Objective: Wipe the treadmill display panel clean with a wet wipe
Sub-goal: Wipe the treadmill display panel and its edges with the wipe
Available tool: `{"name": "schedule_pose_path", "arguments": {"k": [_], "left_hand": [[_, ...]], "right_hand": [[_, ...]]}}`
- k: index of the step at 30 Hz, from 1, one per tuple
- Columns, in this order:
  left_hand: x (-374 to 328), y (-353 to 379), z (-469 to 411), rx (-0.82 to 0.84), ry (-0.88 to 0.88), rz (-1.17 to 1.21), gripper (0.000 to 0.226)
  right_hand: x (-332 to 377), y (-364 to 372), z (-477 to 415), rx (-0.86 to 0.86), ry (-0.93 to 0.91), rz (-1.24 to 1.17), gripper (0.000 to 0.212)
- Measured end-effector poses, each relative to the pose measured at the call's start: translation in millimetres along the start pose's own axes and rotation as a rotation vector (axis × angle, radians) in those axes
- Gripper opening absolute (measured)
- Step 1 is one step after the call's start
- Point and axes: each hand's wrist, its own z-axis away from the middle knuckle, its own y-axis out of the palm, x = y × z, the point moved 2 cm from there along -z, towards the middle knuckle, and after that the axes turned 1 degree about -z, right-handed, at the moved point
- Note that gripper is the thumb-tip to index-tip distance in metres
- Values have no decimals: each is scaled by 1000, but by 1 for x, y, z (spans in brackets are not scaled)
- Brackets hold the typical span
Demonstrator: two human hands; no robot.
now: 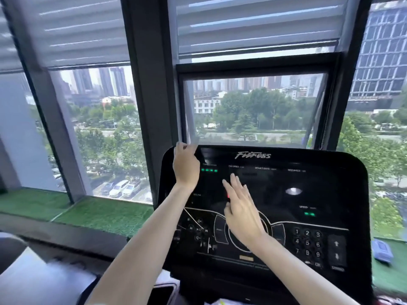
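Black display panel (319, 190): left hand (186, 166) curls its grip over the top left corner, likely bracing. Right hand (242, 214) lies spread mid-panel, wipe unseen.

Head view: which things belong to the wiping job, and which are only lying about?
Job: display panel; left hand at its top left corner; right hand, fingers straight, over its middle.
Lying about: blue object; green turf; window blinds.
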Motion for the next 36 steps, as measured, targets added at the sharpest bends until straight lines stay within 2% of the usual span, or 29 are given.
{"name": "schedule_pose_path", "arguments": {"k": [6,10,12,14,16,19,20,22,25,27,29,32,36], "left_hand": [[55,-19,-10,-64,-157,-13,35],[95,-28,1,26,-305,15,32],[121,-39,16,62,-374,58,49],[141,-62,30,78,-451,85,44],[145,-87,37,115,-583,237,17],[115,-112,45,354,-700,765,32],[101,-117,50,432,-710,921,32],[78,-120,60,536,-717,1053,32],[61,-114,76,534,-576,845,34],[50,-109,86,536,-451,730,32],[39,-103,93,596,-392,750,28],[27,-96,99,659,-448,808,28],[12,-88,109,642,-437,748,32]], "right_hand": [[23,28,-8,16,16,-10,64],[40,37,-10,55,26,-36,64],[45,36,-8,68,13,-36,63],[48,32,-4,61,18,-71,60],[47,28,-2,46,86,-161,51],[57,29,-11,75,303,-454,35],[63,29,-15,109,396,-615,32],[74,28,-21,190,562,-958,29],[84,23,-20,244,685,-1220,32],[83,21,-16,214,727,-1243,33],[78,20,-10,178,755,-1211,32],[66,15,-2,169,777,-1181,30],[50,5,9,187,764,-1148,30]]}}
